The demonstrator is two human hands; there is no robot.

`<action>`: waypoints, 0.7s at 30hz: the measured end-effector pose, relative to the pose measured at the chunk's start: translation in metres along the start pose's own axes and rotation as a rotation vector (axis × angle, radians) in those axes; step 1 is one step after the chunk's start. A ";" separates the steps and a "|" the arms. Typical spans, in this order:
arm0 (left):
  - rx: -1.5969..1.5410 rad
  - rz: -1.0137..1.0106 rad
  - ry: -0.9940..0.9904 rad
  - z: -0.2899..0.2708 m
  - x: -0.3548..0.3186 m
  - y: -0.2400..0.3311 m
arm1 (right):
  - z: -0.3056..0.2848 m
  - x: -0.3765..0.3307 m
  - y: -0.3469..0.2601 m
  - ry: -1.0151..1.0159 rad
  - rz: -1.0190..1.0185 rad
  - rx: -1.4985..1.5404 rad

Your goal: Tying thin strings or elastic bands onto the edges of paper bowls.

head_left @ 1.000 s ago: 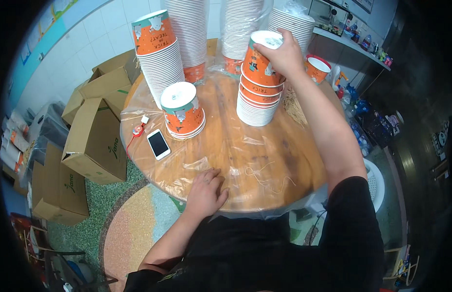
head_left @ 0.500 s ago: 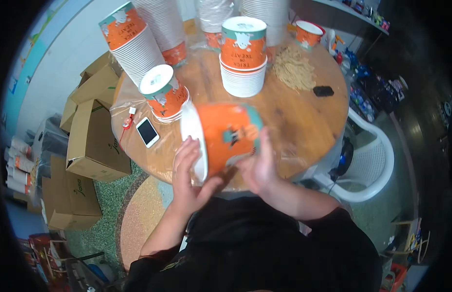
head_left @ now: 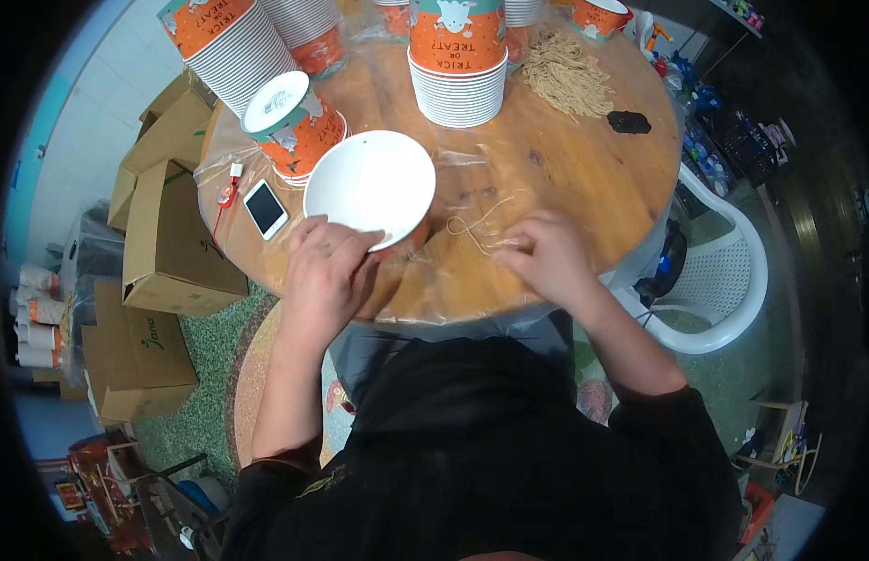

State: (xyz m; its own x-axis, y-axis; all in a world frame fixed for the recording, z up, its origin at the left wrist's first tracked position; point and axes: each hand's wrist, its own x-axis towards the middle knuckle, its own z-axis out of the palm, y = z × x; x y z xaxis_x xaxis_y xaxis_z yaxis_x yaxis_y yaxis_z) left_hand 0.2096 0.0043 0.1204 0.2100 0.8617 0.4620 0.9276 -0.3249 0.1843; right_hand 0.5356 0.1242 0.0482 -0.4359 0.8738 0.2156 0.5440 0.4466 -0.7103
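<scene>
Over to the left of the round wooden table, brown cardboard boxes are sitting stacked on the green speckled floor, just beside the table's edge. On the table's left rim, a white smartphone is lying flat, with a red-and-white cable trailing right beside it. Behind the phone, further onto the table, a short stack of orange paper buckets is leaning on its side, and a taller tilted stack of the same buckets is rising at the far left rim.

Now the action: the left hand is gripping a single orange paper bucket at the table's near edge, fingers curled over its near rim, the white inside facing up at us. The bucket is tipping a little, its orange wall just showing under the rim.

At the table's centre back, an upright stack of orange buckets is standing tall. To the right of the held bucket, the right hand is resting on the clear plastic sheet covering the tabletop, fingertips pinching together on a thin tan string that is looping across the plastic.

Further back on the table's right, a heap of tan strings is lying loose, with a small black object next to it. Off the table's right edge, a white plastic chair is standing close by.
</scene>
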 end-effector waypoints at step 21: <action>-0.224 0.222 0.504 0.032 -0.045 0.053 | 0.030 -0.040 -0.075 -0.382 0.273 1.154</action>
State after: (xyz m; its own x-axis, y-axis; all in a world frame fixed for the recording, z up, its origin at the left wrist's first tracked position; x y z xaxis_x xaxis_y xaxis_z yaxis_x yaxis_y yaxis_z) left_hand 0.2588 -0.0395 0.0818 0.1684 0.4903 0.8552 0.7789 -0.5979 0.1894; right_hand 0.4906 0.0501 0.0723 -0.6934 0.7132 -0.1023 -0.2133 -0.3388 -0.9164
